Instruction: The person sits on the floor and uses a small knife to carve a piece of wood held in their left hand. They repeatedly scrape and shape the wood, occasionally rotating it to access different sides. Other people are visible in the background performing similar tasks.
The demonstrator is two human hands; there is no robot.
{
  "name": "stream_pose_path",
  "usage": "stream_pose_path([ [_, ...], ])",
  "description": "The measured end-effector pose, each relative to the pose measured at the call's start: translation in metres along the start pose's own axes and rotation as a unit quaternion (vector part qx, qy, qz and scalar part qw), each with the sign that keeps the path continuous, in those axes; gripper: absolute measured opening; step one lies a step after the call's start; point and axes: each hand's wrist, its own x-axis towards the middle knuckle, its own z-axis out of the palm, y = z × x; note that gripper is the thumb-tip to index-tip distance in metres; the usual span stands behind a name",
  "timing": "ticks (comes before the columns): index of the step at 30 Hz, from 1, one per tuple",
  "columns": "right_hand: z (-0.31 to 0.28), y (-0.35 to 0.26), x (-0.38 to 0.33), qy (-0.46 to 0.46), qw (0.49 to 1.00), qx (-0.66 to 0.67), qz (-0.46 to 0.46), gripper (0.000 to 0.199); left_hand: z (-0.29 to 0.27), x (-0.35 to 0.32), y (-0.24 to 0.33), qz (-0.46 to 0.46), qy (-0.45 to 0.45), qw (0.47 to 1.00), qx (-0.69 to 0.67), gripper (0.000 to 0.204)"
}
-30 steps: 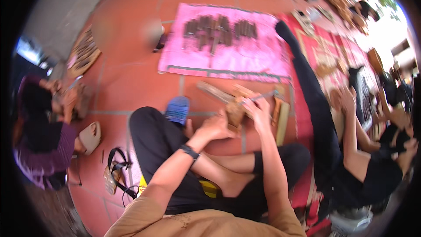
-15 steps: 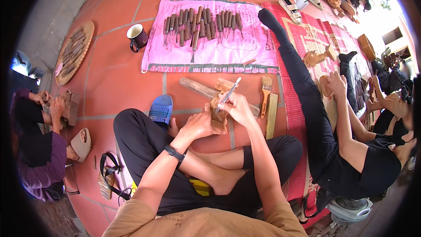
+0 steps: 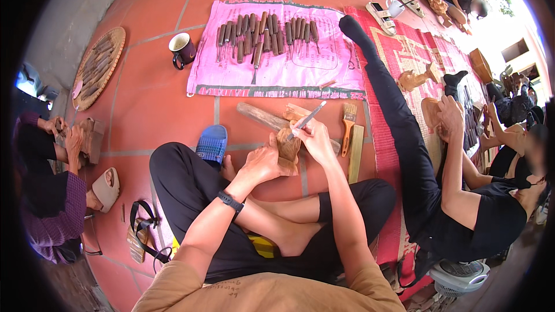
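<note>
In my lap area, my left hand (image 3: 261, 163) grips a carved wooden block (image 3: 288, 150) from its left side, with fingers wrapped behind it. My right hand (image 3: 315, 141) pinches a slim grey pen (image 3: 312, 115) against the block's upper right; the pen's lower tip is hidden by the fingers. Just beyond the block lie a long rough wooden stick (image 3: 261, 117) and a lighter wood piece (image 3: 296, 111), partly behind my right hand. To the right rest a flat paintbrush (image 3: 348, 119) with an orange handle and a greenish wooden strip (image 3: 356, 154).
Several wood-handled carving chisels (image 3: 267, 33) lie on a pink sack (image 3: 335, 69) ahead. A dark mug (image 3: 182, 52) and a round woven tray (image 3: 120, 43) stand left. A blue slipper (image 3: 211, 143) sits by my foot. Co-workers sit on both sides; one stretches a leg (image 3: 393, 104) along the red mat.
The pen leans further over to the right, its upper end lower than before. My right hand has shifted slightly, showing more of the block's face; my left hand keeps its grip.
</note>
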Motion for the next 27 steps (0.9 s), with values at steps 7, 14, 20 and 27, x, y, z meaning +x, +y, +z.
stream_pose_path([
  [7,-0.008,0.016,0.002,-0.013,0.996,0.084,0.009,0.01,-0.001,0.004,0.003,-0.002,-0.034,0.999,0.005,0.105],
  [14,-0.011,0.013,-0.007,-0.076,0.997,0.017,-0.021,0.01,-0.001,0.0,0.004,-0.009,-0.04,0.999,0.008,0.113],
  [20,-0.008,0.017,0.002,-0.008,0.995,0.099,0.023,0.008,-0.003,-0.001,0.006,-0.017,-0.036,0.999,-0.003,0.108],
  [27,-0.013,0.023,0.003,-0.009,0.995,0.1,0.017,0.009,0.001,0.001,0.004,-0.006,-0.031,0.999,0.011,0.101],
])
